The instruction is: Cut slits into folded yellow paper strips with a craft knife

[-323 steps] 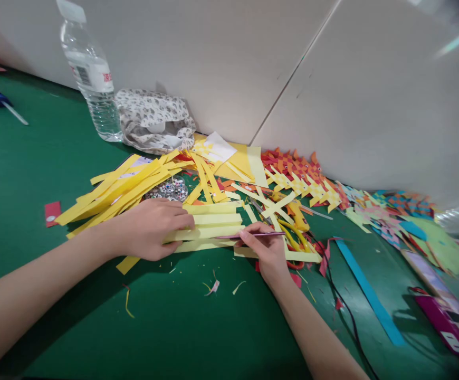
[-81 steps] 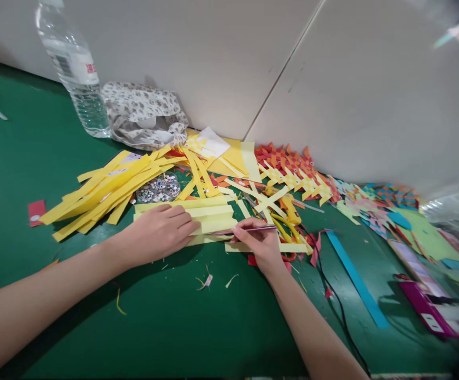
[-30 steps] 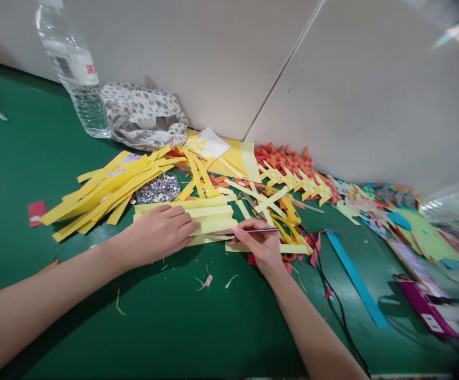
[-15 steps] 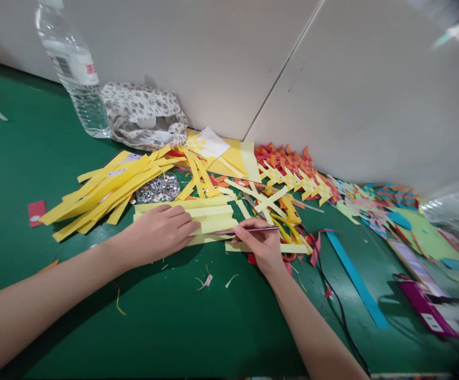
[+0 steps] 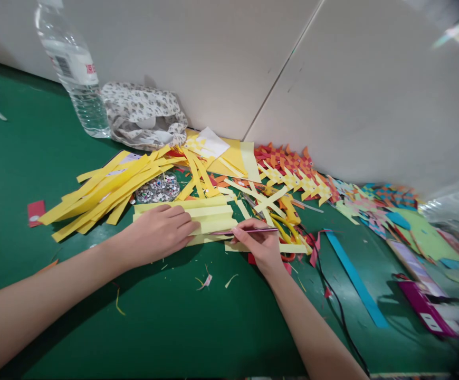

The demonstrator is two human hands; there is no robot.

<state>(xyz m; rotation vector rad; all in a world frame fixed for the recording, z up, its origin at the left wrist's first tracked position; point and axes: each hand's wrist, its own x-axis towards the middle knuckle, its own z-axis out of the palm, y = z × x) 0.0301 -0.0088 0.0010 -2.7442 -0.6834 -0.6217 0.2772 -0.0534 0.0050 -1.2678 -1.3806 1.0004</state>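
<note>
My left hand (image 5: 160, 235) is lying flat, fingers together, pressing down the pale yellow paper (image 5: 216, 216) on the green table (image 5: 182, 327). My right hand (image 5: 260, 247) is pinching a thin pink tool (image 5: 249, 230) between thumb and fingers, its tip resting on the paper just beside my left fingertips. Yellow strips (image 5: 103, 192) and a dish of googly eyes (image 5: 158, 188) are lying just behind.

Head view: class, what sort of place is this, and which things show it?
Most likely a paper-craft worktable: yellow paper strips lie heaped on the green table, woven paper fish line the wall, and the right hand holds a thin tool against folded yellow paper.
</note>
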